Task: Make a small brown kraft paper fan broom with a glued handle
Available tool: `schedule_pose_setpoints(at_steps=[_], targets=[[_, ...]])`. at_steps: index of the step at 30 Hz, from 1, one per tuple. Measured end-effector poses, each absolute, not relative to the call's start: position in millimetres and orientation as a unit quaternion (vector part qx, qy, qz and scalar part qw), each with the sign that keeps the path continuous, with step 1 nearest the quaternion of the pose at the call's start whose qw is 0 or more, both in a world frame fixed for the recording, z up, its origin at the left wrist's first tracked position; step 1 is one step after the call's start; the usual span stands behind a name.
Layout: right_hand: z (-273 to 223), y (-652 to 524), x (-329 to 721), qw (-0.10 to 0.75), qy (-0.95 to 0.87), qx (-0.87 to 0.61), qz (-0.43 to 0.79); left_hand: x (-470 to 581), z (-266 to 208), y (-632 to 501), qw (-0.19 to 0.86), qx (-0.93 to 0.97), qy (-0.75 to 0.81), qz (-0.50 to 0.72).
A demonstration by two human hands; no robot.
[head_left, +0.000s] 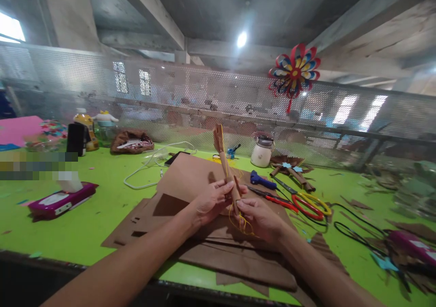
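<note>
Head view: L hand [218, 200] grips a slim brown paper roll [224, 165] w/ a flared, crumpled top, thumb laid along its lower half. R hand [254, 214] pinches at/nr the lower end, fingertips close to a thin yellow thread [245, 227] hanging in loose loops; can't tell if R fingers hold thread, roll or both. Roll is tilted, top leaning left, held above a stack of brown paper sheets [200, 248] on the bright green table [112, 202].

Looks like thread work at the low end, so: keep L grip firm but light, as paper prob. creases easily; keep loops clear of fingers; pull thread snug w/ even tension, no jerks; lay turns close together. Scissors w/ red & yellow loop handles [295, 195] lie to the right, nr the blue-handled tool [262, 180].
</note>
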State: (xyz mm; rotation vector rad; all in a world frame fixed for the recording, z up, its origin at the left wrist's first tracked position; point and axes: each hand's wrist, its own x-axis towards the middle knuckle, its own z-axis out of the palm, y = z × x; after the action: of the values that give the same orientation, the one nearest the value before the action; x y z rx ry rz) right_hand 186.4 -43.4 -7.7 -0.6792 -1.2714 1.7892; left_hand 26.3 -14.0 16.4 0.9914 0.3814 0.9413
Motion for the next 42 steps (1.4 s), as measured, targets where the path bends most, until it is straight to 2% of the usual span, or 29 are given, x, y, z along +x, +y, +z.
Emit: schedule_pose_setpoints(at_steps=[20,42], targets=[[-9,-46,184,0.422,-0.498,-0.266,0.709,29,10,-7,0.779,0.418,0.185,0.429],[-4,-48,183,0.431,-0.465,-0.292,0.717,30,8,-3,0.737,0.439,0.219,0.464]])
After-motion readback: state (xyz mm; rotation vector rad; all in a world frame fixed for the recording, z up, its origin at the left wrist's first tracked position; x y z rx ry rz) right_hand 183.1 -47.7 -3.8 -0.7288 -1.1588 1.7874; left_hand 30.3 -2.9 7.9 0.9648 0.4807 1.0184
